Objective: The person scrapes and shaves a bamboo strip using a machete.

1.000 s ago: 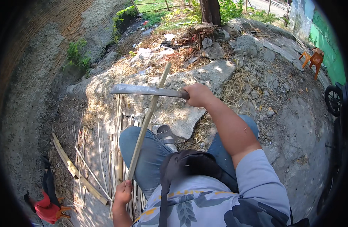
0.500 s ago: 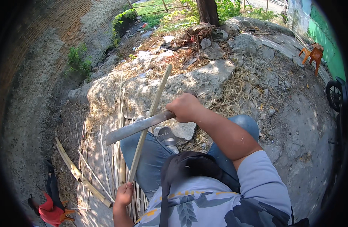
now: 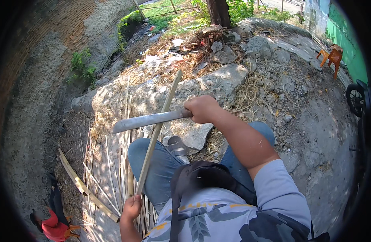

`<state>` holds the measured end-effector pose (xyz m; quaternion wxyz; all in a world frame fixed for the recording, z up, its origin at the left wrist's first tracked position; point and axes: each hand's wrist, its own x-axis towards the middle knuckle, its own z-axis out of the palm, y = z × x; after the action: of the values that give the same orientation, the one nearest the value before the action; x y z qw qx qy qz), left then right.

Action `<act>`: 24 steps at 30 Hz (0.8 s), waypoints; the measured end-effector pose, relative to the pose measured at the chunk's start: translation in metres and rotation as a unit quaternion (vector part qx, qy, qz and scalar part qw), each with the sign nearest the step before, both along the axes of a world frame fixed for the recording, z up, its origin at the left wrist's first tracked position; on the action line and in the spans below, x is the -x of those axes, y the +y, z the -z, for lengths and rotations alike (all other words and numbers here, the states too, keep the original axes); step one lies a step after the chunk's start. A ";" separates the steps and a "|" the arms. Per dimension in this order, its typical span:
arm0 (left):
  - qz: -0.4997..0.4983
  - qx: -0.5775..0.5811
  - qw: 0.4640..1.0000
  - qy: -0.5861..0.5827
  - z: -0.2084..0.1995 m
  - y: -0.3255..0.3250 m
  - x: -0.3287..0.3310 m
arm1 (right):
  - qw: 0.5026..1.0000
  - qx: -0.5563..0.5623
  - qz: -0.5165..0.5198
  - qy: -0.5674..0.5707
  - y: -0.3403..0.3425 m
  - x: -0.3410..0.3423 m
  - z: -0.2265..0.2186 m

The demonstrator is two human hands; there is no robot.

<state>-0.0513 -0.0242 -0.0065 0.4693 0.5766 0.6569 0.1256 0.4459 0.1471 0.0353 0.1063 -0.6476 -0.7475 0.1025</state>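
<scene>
My left hand [image 3: 132, 207] is closed round the lower end of a long split bamboo strip [image 3: 151, 147], which slants up and away past my left knee. In my right hand [image 3: 202, 109] I grip the handle of a machete [image 3: 151, 120]. Its broad grey blade points left and crosses the strip above its middle; whether the edge touches the bamboo I cannot tell. Below my left knee, several thin bamboo strips [image 3: 124, 173] lie on the ground. A curved split bamboo piece [image 3: 87, 190] rests farther left.
A long concrete block [image 3: 217, 82] lies ahead of my feet, with a flat slab [image 3: 195, 135] before it. Shavings [image 3: 250, 94] litter the ground to the right. A person in red [image 3: 54, 226] sits at lower left. An orange chair [image 3: 334, 60] stands far right.
The machete has moved up along the bamboo strip, away from me, and its blade lies more level. My right hand has shifted slightly right; my left hand stays put.
</scene>
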 end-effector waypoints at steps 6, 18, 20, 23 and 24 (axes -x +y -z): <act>0.008 -0.038 0.999 0.015 0.008 -0.010 0.013 | 0.996 -0.059 -0.056 -0.028 0.005 -0.003 0.004; 0.024 -0.032 0.999 -0.032 0.014 -0.004 0.017 | 0.988 -0.026 0.114 0.099 0.004 -0.037 0.010; 0.022 -0.044 0.999 -0.003 0.019 -0.004 0.019 | 0.995 -0.028 0.075 0.067 0.005 -0.025 0.006; 0.001 -0.013 1.000 0.025 0.023 -0.003 0.028 | 0.997 -0.047 -0.065 -0.011 0.002 0.001 0.003; -0.001 -0.013 1.000 0.025 0.023 -0.003 0.029 | 0.997 -0.047 -0.067 -0.010 0.003 0.001 0.001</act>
<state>-0.0806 -0.0273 -0.0299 0.4449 0.5852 0.6673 0.1196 0.4445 0.1497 0.0338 0.1217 -0.5917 -0.7941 0.0675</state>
